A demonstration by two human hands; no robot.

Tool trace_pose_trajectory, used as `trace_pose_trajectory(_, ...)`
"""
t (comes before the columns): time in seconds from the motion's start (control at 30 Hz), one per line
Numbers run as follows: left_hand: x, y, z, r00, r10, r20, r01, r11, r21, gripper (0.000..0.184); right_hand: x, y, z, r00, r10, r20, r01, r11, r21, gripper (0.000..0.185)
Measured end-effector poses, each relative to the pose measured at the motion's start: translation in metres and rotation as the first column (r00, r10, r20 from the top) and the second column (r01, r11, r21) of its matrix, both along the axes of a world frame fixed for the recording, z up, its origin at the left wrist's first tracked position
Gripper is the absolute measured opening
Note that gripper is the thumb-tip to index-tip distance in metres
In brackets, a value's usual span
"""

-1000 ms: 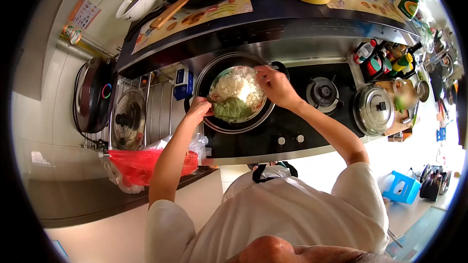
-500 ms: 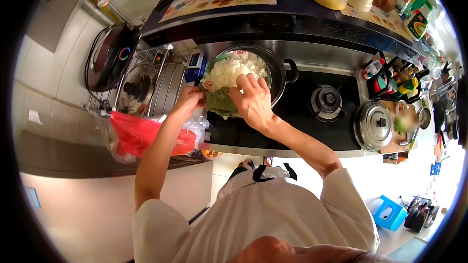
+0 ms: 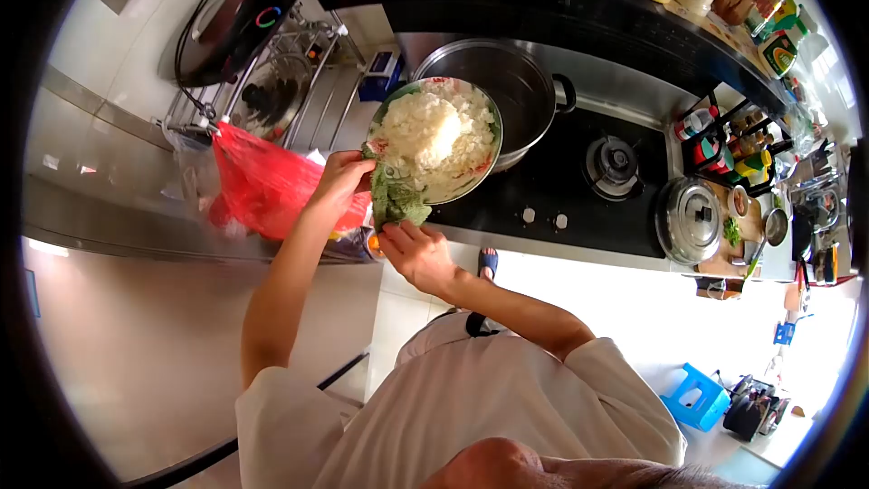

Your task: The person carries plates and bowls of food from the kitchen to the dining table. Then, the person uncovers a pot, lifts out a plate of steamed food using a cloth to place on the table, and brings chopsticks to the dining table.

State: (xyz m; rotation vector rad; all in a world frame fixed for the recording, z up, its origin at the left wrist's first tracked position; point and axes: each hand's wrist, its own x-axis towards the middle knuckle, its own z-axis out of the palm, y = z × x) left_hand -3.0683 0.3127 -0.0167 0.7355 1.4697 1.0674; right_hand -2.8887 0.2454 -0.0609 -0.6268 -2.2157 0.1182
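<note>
A round plate (image 3: 497, 131) heaped with white rice (image 3: 430, 131) is raised at the near left side of a dark, deep pot (image 3: 520, 91), overlapping its rim. Over the plate's left rim lies a green textured cloth (image 3: 396, 197). My left hand (image 3: 340, 181) is closed on the plate's left edge, with the cloth close by its fingertips. My right hand (image 3: 418, 256) pinches the cloth's lower corner below the plate, its fingers curled together.
Right of the pot is a gas burner (image 3: 615, 166), then a steel lidded pot (image 3: 690, 220) beside a cutting board (image 3: 722, 258). Left are a wire rack (image 3: 328, 113) and a red plastic bag (image 3: 262, 183). A range hood (image 3: 543, 23) overhangs the stove.
The plate has come out of the pot, toward the lower left, with my left hand on it. My right hand has moved from above the plate to the cloth's lower corner. The view has shifted.
</note>
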Motion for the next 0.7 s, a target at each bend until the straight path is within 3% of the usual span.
trace_pose_trajectory(0.33, -0.009, -0.11, -0.068, 0.98, 0.194, -0.034, -0.196, 0.979, -0.052, 0.015, 0.009, -0.062, -0.047, 0.963, 0.21, 0.168, -0.179, 0.967, -0.182, 0.019)
trace_pose_trajectory(0.43, -0.006, -0.133, -0.106, 0.975, 0.222, -0.027, -0.224, 0.967, -0.121, 0.018, 0.02, -0.068, -0.072, 0.909, 0.321, 0.266, -0.257, 0.934, -0.249, 0.019)
trace_pose_trajectory(0.47, 0.005, -0.137, -0.107, 0.967, 0.255, -0.009, -0.254, 0.961, -0.107, 0.018, 0.025, -0.068, -0.08, 0.869, 0.379, 0.319, -0.268, 0.901, -0.341, 0.027)
trace_pose_trajectory(0.7, 0.031, -0.142, -0.206, 0.911, 0.411, -0.01, -0.404, 0.89, -0.212, 0.013, 0.048, -0.051, -0.142, 0.744, 0.449, 0.495, -0.259, 0.876, -0.406, 0.023)
